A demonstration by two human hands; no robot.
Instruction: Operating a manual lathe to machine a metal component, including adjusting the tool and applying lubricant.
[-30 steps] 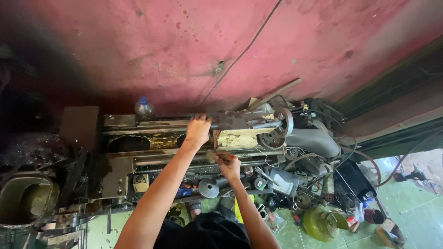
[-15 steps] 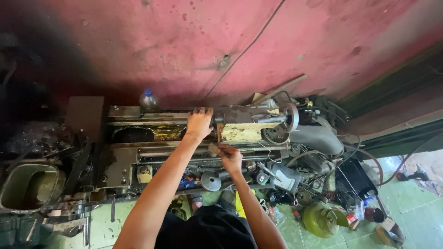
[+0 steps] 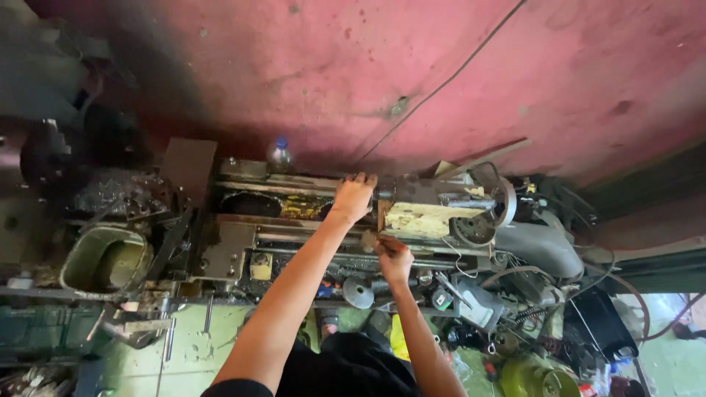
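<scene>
hands (image 3: 375, 224) on lathe (image 3: 412, 213) – clear bottle (image 3: 279, 153) behind

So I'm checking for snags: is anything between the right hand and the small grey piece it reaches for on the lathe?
Nothing visible: the right hand is already at the small grey piece, fingertips on it. The left hand rests apart, on the lathe bed.

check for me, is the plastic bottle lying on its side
No, the plastic bottle stands upright at the back of the machine, left of the left hand.
</scene>
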